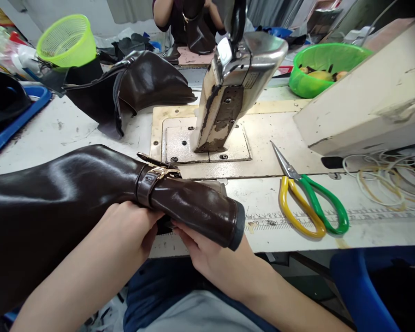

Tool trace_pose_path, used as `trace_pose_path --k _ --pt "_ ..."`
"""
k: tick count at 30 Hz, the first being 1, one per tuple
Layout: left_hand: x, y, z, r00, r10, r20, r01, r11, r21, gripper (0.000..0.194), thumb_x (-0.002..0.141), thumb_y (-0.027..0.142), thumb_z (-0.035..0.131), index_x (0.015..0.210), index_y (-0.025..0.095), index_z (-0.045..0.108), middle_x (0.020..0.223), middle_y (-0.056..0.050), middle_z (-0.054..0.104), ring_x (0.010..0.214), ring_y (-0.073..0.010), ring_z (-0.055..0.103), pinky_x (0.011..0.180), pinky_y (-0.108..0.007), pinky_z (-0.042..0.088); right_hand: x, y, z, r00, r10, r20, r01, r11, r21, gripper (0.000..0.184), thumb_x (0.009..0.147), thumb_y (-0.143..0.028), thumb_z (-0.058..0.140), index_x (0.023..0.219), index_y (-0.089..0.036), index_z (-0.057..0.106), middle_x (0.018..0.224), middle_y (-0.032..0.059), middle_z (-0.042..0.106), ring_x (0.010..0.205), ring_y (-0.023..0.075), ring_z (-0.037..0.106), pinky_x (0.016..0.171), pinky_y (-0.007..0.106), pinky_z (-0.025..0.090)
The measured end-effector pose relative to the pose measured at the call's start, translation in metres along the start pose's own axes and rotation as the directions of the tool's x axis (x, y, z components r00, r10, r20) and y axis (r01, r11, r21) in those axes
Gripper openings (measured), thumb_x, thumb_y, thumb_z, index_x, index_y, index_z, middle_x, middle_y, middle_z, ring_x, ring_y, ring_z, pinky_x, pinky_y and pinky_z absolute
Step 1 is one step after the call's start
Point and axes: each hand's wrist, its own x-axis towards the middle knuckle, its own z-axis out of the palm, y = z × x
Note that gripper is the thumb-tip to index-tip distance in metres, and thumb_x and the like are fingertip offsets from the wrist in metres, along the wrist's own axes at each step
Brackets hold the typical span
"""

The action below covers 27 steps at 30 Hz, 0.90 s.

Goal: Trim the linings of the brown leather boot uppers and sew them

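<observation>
While my two hands work at the underside, the boot [90, 175] lies across the front of the table [72, 120], on the near side of the machine post [224, 110]. Step in hand, my judgement: holding and handling the boot's lower edge, no stitching. Left hand [133, 221]: curled closed, gripping that edge just below the strap [145, 190] and buckle [164, 171]. Right hand [207, 251]: looks closed on the underside too, nearer the narrow dark-banded end; fingertips of both are hidden, so can't tell exactly what they pinch. Next move, I'd judge, calls for a steady two-handed hold, with the loose strap end kept clear of my fingers. Boot sits above both hands: wide part runs off left past my left forearm, narrow end pokes out over my right hand. Scissors [293, 174] lie on the table to the right, apart from both hands.
</observation>
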Motion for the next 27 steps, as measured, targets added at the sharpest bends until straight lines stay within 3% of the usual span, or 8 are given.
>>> trace_pose_path --k 3,6,14,18,23,27 --pt "-0.003 -0.003 0.002 0.992 0.068 -0.105 -0.069 0.998 -0.009 0.042 0.077 0.009 0.040 0.095 0.024 0.074 0.082 -0.005 0.075 0.072 -0.0287 0.071 0.061 -0.040 0.056 -0.002 0.001 0.004 0.998 -0.034 -0.044 0.033 0.999 -0.027 0.026 0.088 -0.007 0.058 0.103 -0.021 0.074 0.108 0.0062 0.075 0.086 0.0250 0.068 0.061 0.034 0.046" --pt "-0.004 -0.004 0.003 0.987 0.100 -0.128 -0.099 0.995 0.015 0.043 0.076 0.009 0.037 0.092 0.024 0.074 0.075 -0.004 0.073 0.066 -0.0279 0.070 0.055 -0.037 0.053 -0.005 0.002 0.006 0.996 -0.011 -0.091 0.011 1.000 -0.002 0.025 0.089 -0.009 0.060 0.104 -0.022 0.075 0.113 0.0047 0.075 0.076 0.0205 0.066 0.057 0.032 0.042" --pt "-0.002 -0.007 0.009 0.975 0.143 -0.170 -0.136 0.989 0.050 0.036 0.078 0.011 0.035 0.084 0.022 0.070 0.079 -0.006 0.073 0.069 -0.0258 0.070 0.058 -0.037 0.053 0.000 0.000 -0.001 0.999 0.000 -0.040 0.000 1.000 -0.010 0.028 0.089 -0.009 0.060 0.111 -0.022 0.073 0.112 0.0058 0.074 0.087 0.0243 0.067 0.057 0.032 0.042" --pt "-0.003 -0.006 0.010 0.975 0.140 -0.174 -0.127 0.988 0.082 0.033 0.078 0.011 0.037 0.078 0.022 0.068 0.075 -0.005 0.071 0.068 -0.0241 0.068 0.059 -0.034 0.051 0.000 0.000 0.005 0.999 0.022 -0.027 -0.022 0.999 0.024 0.027 0.092 -0.012 0.058 0.112 -0.022 0.072 0.115 0.0056 0.074 0.101 0.0268 0.068 0.069 0.035 0.050" --pt "-0.004 -0.005 0.009 0.990 0.084 -0.112 -0.070 0.989 0.127 0.035 0.080 0.010 0.037 0.082 0.024 0.069 0.075 -0.004 0.070 0.069 -0.0239 0.066 0.057 -0.031 0.044 -0.001 0.003 0.004 0.986 0.165 0.014 -0.166 0.976 0.140 0.018 0.092 -0.016 0.062 0.100 -0.026 0.075 0.103 0.0005 0.077 0.101 0.0233 0.070 0.092 0.037 0.051" --pt "-0.004 -0.005 0.009 0.992 0.084 -0.097 -0.072 0.989 0.127 0.035 0.081 0.009 0.037 0.083 0.023 0.068 0.073 -0.004 0.068 0.067 -0.0242 0.064 0.056 -0.031 0.042 -0.001 0.004 -0.004 0.993 0.114 0.002 -0.114 0.993 0.040 0.017 0.090 -0.017 0.065 0.102 -0.025 0.075 0.109 0.0036 0.076 0.108 0.0277 0.067 0.096 0.042 0.049"
